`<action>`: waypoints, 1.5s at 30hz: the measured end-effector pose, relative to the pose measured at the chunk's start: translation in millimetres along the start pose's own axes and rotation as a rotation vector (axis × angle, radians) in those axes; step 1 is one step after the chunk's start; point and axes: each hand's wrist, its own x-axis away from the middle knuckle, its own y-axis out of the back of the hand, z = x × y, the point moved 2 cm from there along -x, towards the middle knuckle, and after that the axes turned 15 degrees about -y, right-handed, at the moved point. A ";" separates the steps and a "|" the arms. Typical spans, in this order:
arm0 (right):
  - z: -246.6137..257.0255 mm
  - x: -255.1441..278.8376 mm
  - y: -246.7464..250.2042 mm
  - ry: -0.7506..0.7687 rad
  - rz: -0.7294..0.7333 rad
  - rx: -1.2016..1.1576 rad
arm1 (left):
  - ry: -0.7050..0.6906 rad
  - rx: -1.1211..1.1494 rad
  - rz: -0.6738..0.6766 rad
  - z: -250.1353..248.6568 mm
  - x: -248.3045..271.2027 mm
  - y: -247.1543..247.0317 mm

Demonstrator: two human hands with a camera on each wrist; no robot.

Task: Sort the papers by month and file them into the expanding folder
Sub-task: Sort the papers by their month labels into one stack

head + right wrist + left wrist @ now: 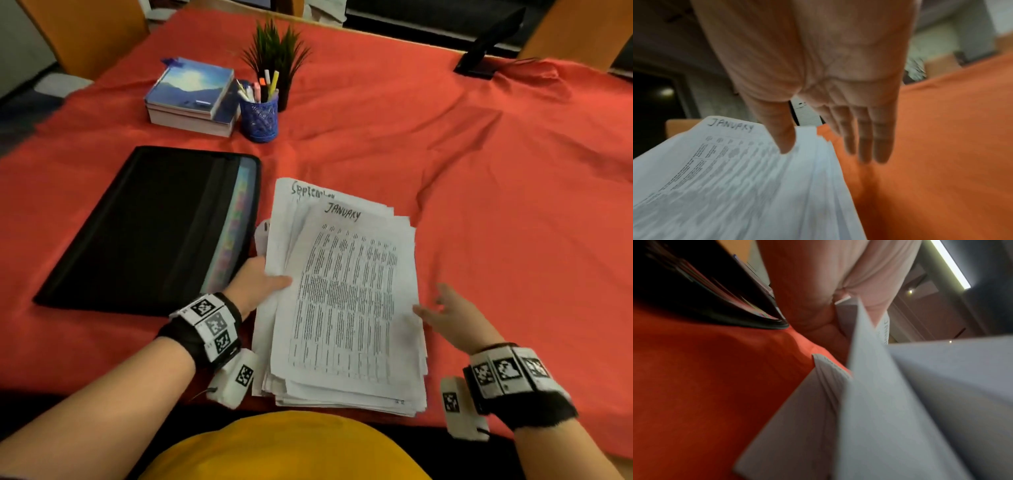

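Table [479, 171] w/ rumpled red-orange cloth fills most of the head view. Tan wooden chair backs at both far corners: one far L [82, 31], one far R [579, 31]. Black monitor stand [479, 65] on the far R edge of the table. Grey floor [20, 51] past the L chair. In the left wrist view, a long lit ceiling strip [949, 264] and small spot lights; ceiling otherwise dim. Right wrist view shows pale wall [931, 39], blurred, and a dark opening w/ a round lamp glow [667, 92].
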 end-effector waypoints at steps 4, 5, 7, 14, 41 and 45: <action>46.5 -2.6 14.5 0.319 -0.328 -0.117 | -0.031 -0.154 0.017 5.6 -2.3 -3.1; 61.2 -0.9 15.2 0.429 -0.360 -0.140 | -0.040 -0.190 0.031 6.5 -2.4 -3.6; 89.0 -2.6 12.0 0.584 -0.374 -0.116 | -0.065 -0.245 0.061 7.4 -2.6 -3.9; 133.1 -25.6 -16.2 0.764 -0.318 -0.104 | -0.125 -0.266 0.081 11.2 -8.0 1.3; 107.7 -34.5 -25.7 0.984 -0.230 -0.084 | -0.124 -0.136 -0.185 -20.5 -43.8 -10.7; 107.3 -30.6 -20.9 0.946 -0.206 -0.114 | -0.122 -0.100 -0.185 -21.3 -44.1 -11.7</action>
